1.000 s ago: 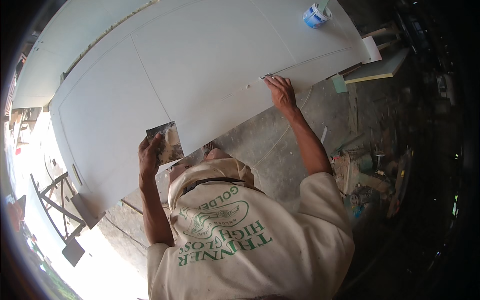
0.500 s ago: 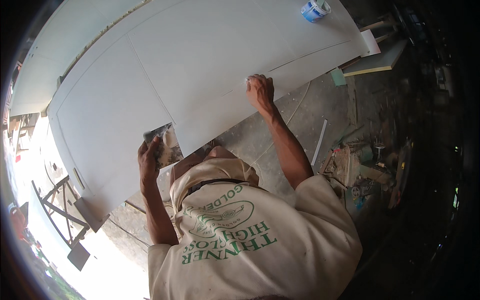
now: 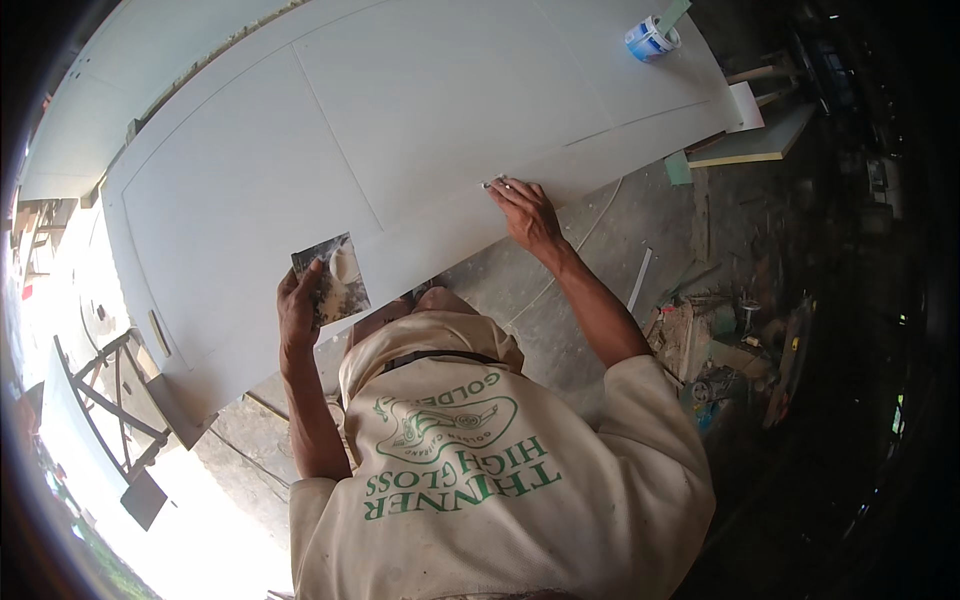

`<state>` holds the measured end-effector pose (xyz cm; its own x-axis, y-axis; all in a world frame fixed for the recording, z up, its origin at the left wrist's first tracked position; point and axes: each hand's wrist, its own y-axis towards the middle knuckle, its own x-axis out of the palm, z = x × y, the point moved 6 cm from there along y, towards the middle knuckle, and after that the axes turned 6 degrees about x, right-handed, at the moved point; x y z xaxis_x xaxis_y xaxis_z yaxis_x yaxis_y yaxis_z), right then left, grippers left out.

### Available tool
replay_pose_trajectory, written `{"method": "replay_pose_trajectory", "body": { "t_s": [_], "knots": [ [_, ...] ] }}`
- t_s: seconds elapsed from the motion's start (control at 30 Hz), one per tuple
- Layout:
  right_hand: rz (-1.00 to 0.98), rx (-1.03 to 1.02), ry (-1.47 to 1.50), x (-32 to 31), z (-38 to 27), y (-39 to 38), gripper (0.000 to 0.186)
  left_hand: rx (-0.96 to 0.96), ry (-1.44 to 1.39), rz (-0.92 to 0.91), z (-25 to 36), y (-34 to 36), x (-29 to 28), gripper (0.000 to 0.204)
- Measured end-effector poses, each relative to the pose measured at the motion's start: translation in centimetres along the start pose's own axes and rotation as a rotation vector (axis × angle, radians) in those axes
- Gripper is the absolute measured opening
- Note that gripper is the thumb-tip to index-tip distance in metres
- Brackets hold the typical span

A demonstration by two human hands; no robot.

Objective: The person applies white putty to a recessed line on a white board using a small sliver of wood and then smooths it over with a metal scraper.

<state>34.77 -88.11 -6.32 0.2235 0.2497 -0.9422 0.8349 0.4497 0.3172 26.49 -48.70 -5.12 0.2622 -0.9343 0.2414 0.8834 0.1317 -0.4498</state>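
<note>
My left hand [image 3: 298, 310] grips a square, dark-stained board [image 3: 335, 290] by its left edge, thumb on top. A smooth lump of pale putty [image 3: 344, 265] sits on the board's upper part. Farther right, my right hand [image 3: 525, 213] rests at the near side of a large white panel [image 3: 240, 170]. Its fingers are pressed together at the surface, and a little whitish stuff shows at the fingertips. Whatever they pinch is too small to make out. Thin straight grooves [image 3: 335, 135] run across the panel, and one dark line [image 3: 640, 118] leads right from near my right hand.
A blue and white tub [image 3: 648, 42] with a green flat piece sticking out stands at the panel's far right. Another pale panel [image 3: 100, 120] lies beyond, at the far left. A metal frame [image 3: 115, 405] stands lower left. Scrap and tools [image 3: 730, 340] clutter the floor at right.
My right hand has slid left along the panel's near side, its fingers now lying flatter. The view has shifted slightly. My left hand keeps its hold on the board.
</note>
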Motion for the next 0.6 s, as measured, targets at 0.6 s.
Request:
{"method": "replay_pose_trajectory", "body": {
  "t_s": [0.6],
  "knots": [
    [-0.090, 0.115, 0.410, -2.8, -10.5, 4.7, 0.026, 0.097, 0.114, -0.230, 3.2, 2.0, 4.9, 0.041]
  ]
}}
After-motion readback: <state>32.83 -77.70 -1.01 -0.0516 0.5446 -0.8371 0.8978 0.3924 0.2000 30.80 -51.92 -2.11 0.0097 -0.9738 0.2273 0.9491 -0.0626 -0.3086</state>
